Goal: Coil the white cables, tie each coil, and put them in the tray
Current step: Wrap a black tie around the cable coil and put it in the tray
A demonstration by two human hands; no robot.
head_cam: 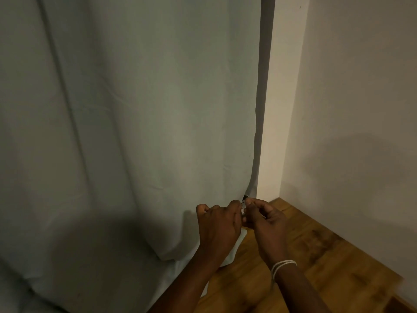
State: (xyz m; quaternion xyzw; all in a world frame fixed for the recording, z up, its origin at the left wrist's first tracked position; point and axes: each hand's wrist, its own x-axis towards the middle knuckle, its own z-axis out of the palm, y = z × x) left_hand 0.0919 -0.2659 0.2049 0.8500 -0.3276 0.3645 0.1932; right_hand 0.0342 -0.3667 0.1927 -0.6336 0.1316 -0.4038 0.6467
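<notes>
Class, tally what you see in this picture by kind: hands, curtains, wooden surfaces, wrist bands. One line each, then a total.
Hands: 2 (left hand, right hand)
Curtain: 1
Wooden surface: 1
Wrist band: 1
Total: 5

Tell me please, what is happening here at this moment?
A person holds both hands together above a wooden table, beside a pale curtain. The left hand and the right hand pinch something thin and dark between their fingertips, perhaps a tie. No cable coil or tray is in view.
</notes>
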